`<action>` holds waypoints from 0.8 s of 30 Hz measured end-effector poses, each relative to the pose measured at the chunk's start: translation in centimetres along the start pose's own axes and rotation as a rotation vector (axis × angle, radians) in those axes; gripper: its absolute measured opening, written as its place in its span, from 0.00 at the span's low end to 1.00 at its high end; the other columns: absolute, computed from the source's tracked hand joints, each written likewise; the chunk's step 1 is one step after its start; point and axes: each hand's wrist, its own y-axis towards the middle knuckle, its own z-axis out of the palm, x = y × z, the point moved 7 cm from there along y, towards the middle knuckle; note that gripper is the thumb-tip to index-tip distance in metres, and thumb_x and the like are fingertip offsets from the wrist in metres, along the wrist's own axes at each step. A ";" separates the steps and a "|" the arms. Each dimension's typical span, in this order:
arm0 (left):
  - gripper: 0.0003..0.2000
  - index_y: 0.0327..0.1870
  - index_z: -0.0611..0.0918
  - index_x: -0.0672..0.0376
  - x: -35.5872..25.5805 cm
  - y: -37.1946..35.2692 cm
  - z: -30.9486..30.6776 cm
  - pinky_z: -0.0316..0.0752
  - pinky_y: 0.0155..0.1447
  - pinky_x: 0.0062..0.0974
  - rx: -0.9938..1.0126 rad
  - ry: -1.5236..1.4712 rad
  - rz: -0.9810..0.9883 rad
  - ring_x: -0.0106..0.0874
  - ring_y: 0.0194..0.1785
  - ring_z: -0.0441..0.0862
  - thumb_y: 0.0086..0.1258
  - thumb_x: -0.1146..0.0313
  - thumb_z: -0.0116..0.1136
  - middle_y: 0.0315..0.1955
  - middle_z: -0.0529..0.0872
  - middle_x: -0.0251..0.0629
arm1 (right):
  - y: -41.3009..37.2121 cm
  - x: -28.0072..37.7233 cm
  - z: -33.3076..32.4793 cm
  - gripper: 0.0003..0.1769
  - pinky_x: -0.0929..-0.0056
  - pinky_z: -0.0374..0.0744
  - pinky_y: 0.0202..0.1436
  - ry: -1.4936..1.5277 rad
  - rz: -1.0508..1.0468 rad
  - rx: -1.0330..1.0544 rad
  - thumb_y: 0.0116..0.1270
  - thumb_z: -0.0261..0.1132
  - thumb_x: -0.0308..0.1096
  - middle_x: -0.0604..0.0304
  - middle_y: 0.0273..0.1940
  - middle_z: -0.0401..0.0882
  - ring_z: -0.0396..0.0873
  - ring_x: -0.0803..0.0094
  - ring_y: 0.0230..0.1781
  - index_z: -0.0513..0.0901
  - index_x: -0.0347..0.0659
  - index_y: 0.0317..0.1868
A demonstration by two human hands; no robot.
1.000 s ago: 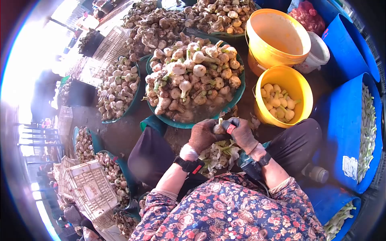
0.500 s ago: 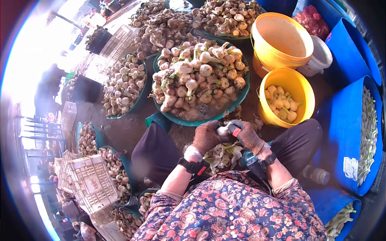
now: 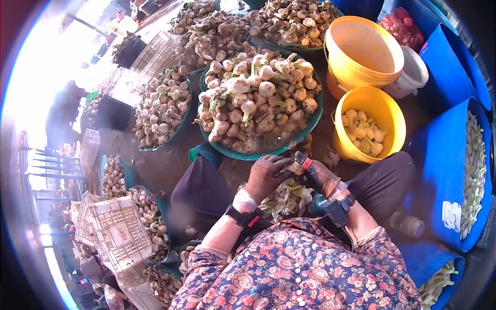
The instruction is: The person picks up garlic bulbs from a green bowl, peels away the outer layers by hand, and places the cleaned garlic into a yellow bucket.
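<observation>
My left hand [image 3: 266,175], in a brown glove, curls around one side of a garlic bulb [image 3: 295,167] between my hands. My right hand [image 3: 318,177], gloved with a red band at a finger, is closed on the bulb's other side; whether it also holds a tool is unclear. Below them lies a heap of pale peelings [image 3: 287,200]. Just beyond my hands stands a green tub [image 3: 243,155] piled with unpeeled garlic [image 3: 253,98]. To its right, a yellow bucket [image 3: 397,124] holds peeled bulbs [image 3: 365,135].
A taller yellow bucket [image 3: 338,51] and a white bucket [image 3: 416,72] stand at the back right. Blue containers [image 3: 434,170] line the right side. White crates [image 3: 121,232] and more garlic tubs [image 3: 165,222] are at left. A bottle [image 3: 411,226] lies by my right knee.
My right hand has turned, its dark finger part now pointing up beside the bulb. The fingers of my left hand have spread somewhat and loosened.
</observation>
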 end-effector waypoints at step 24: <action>0.08 0.42 0.83 0.63 3.5 -3.3 2.0 0.72 0.48 0.20 -0.198 -1.066 -0.588 0.20 0.41 0.76 0.69 0.69 0.57 0.35 0.82 0.29 | 0.8 1.4 -0.5 0.08 0.71 0.76 0.41 0.221 -0.479 -0.245 0.52 0.62 0.22 0.59 0.33 0.80 0.79 0.66 0.35 0.81 0.40 0.34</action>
